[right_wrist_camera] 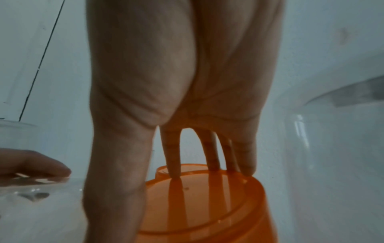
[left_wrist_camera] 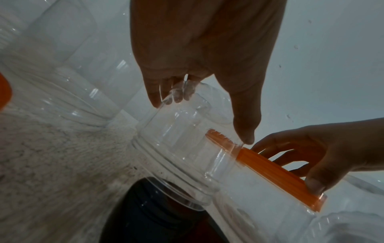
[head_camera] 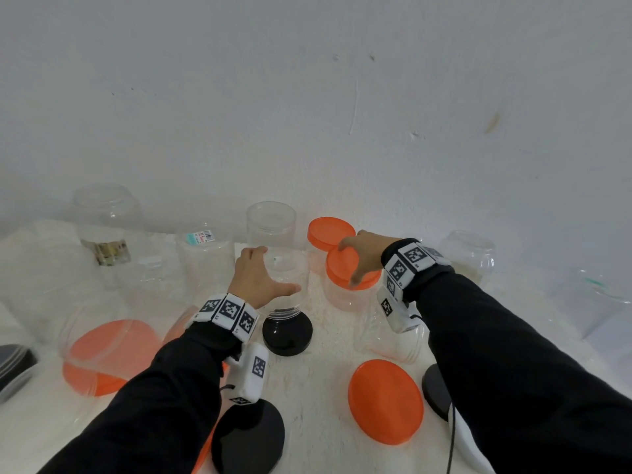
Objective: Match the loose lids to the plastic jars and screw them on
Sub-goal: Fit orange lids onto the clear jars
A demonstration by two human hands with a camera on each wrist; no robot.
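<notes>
Jar (head_camera: 287, 285): upside down, mouth on black lid (head_camera: 287, 336); our left hand (head_camera: 256, 278) grips it, fingers curled round.
Orange lid (head_camera: 349, 271): atop neighbouring jar (head_camera: 342, 295); our right hand (head_camera: 364, 256) clamps its rim.

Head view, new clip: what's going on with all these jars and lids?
A person is matching lids to clear plastic jars on a white fuzzy cloth. The left hand holds an inverted jar whose mouth rests on a black lid. The right hand grips an orange lid sitting on an upright jar. Another orange lid lies loose nearby.
</notes>
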